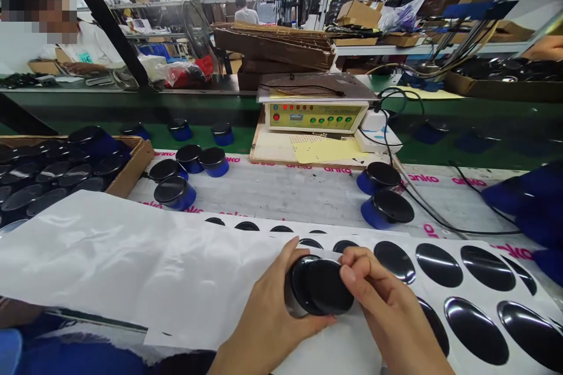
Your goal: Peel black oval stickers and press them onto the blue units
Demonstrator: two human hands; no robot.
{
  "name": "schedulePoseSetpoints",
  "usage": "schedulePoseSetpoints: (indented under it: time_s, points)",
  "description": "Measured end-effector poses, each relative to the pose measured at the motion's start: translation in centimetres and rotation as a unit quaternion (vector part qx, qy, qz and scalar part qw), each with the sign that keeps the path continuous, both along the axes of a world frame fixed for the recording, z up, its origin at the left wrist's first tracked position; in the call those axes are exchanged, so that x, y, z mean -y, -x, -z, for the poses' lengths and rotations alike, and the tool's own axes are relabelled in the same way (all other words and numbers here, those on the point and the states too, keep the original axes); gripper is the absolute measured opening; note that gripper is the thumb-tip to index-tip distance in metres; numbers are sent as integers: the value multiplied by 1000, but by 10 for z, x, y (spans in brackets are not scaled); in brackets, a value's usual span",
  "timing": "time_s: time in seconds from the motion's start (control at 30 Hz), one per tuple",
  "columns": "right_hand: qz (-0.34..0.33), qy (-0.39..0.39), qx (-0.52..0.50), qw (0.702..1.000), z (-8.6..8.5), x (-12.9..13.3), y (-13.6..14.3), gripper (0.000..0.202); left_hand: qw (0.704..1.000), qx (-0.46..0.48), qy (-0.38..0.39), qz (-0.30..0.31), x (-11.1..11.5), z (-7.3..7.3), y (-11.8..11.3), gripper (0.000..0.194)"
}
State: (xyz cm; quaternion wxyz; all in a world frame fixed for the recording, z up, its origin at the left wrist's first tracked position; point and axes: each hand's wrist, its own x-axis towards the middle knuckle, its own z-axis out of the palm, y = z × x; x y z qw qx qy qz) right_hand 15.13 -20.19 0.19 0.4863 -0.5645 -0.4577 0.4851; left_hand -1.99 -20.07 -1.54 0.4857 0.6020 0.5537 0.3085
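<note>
My left hand (272, 304) is wrapped round a short round container (295, 290) with a black top. In my right hand (382, 299), thumb and fingers pinch the right edge of a round black sticker (332, 287). The sticker overlaps the container's top but sits off to the right of its rim; whether the two touch I cannot tell. Under and beside my hands lies a white sheet (409, 246) carrying rows of black oval-looking stickers (438, 265). Blank white backing (109, 263) stretches out to the left.
A cardboard box (127, 170) of black-topped blue containers stands left. Several loose ones (214, 162) stand on the bench, two (387, 209) on the right. A control box (314, 117) with cables is at the back. A person (92, 41) sits across at the left.
</note>
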Motion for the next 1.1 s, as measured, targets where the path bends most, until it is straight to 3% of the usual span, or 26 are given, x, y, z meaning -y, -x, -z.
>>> schedulePoseSetpoints:
  time_s: [0.2, 0.57, 1.1]
  points:
    - [-21, 15, -43, 999, 17, 2, 9, 29, 999, -13, -23, 19, 0, 5, 0, 97]
    - [-5, -43, 66, 997, 8, -2, 14, 29, 999, -24, -29, 28, -1, 3, 2, 95]
    - [2, -118, 163, 980, 12, 0, 20, 25, 996, -38, -81, 32, -1, 2, 1, 87]
